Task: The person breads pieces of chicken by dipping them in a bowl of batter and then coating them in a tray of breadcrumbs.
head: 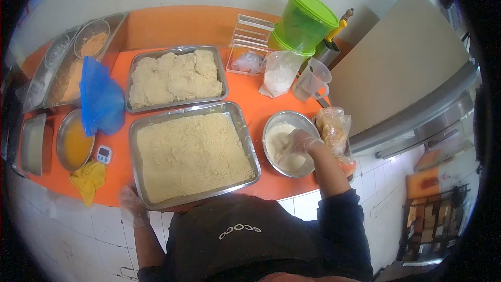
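Observation:
My right hand (299, 143), in a clear plastic glove, reaches down into a round steel bowl (270, 164) of creamy white batter (278, 135). Its fingers dip in the batter and are partly hidden. At the near left corner of a steel tray (250, 141) is my left hand (131, 203), gloved too, by the table's edge. Whether its fingers grip the tray's rim cannot be made out. Pale yellow crumbs (191, 152) fill that tray in a fairly level layer. Behind it, a second steel tray (225, 82) carries larger lumps of pale crumbly mixture (174, 76).
On the orange table (242, 90) stand a bag of white powder (281, 74), a plastic measuring jug (311, 80) and green tubs (305, 21). Bagged food (332, 129) is right of the bowl. To the left are a blue bag (101, 98), yellow liquid (78, 143), timer (104, 154) and yellow cloth (89, 180).

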Demonstrator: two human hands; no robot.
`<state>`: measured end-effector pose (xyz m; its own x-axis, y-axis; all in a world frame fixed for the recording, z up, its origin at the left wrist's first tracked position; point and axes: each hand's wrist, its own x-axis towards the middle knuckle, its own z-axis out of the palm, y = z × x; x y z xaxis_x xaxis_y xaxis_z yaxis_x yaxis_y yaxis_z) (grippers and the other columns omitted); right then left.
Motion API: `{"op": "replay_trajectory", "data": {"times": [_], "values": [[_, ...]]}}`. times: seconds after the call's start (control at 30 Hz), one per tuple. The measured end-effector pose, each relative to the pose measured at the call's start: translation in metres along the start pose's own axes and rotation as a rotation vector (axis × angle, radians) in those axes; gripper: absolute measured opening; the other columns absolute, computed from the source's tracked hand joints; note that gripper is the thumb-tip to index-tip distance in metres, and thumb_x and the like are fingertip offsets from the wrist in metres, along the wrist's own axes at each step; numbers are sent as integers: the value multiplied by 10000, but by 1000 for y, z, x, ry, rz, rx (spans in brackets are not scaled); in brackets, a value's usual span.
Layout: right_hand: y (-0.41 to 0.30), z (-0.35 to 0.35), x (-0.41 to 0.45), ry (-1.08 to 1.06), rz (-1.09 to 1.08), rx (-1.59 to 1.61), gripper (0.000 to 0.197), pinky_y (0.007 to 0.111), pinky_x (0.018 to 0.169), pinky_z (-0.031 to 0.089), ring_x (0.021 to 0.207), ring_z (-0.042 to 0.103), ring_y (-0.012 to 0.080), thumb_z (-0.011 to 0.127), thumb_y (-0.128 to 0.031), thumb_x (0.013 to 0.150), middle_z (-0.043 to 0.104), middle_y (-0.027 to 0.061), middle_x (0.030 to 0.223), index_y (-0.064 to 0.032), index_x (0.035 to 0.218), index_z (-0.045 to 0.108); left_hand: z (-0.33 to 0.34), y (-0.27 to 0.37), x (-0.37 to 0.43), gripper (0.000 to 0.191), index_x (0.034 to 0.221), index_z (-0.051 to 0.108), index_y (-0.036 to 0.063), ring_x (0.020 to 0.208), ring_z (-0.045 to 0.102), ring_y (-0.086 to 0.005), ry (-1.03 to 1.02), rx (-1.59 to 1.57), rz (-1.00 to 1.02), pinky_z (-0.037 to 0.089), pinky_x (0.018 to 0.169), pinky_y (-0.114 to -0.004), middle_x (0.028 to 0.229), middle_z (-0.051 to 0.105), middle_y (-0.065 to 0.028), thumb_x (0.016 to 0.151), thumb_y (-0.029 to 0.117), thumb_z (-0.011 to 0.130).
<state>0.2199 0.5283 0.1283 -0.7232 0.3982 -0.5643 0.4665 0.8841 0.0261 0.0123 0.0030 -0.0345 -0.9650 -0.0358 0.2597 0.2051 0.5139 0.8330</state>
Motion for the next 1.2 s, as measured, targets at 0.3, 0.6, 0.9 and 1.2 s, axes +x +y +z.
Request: {"op": "replay_trajectory", "data": {"times": [0.3, 0.6, 0.9, 1.2], "values": [[12, -13, -49, 425, 4, 146, 321, 344, 725, 492, 786, 634, 228, 752, -275, 712, 671, 135, 857, -28, 896, 661, -5, 4, 2, 463, 880, 619, -12, 675, 570, -185, -99, -105, -62, 435, 611, -325, 754, 624, -100, 979, 351, 349], [-64, -22, -85, 408, 43, 422, 318, 393, 782, 484, 853, 621, 339, 682, -304, 761, 656, 187, 877, -15, 893, 660, 10, -59, -4, 239, 938, 578, -1, 829, 604, -273, -27, -58, -203, 466, 653, -398, 950, 621, -158, 924, 222, 493], [-64, -37, -106, 635, 104, 469, 258, 363, 721, 500, 833, 636, 299, 721, -250, 741, 657, 165, 848, -22, 825, 634, 6, -32, 0, 245, 895, 554, 27, 837, 592, -283, 78, 299, 344, 451, 638, -400, 939, 612, -159, 950, 207, 397], [-78, -4, -94, 574, 17, 204, 335, 391, 726, 485, 790, 626, 309, 708, -341, 753, 653, 167, 825, -17, 825, 661, -18, 38, 13, 400, 964, 584, -15, 769, 591, -206, -234, -296, -46, 453, 697, -340, 880, 631, -128, 973, 303, 342]]}}
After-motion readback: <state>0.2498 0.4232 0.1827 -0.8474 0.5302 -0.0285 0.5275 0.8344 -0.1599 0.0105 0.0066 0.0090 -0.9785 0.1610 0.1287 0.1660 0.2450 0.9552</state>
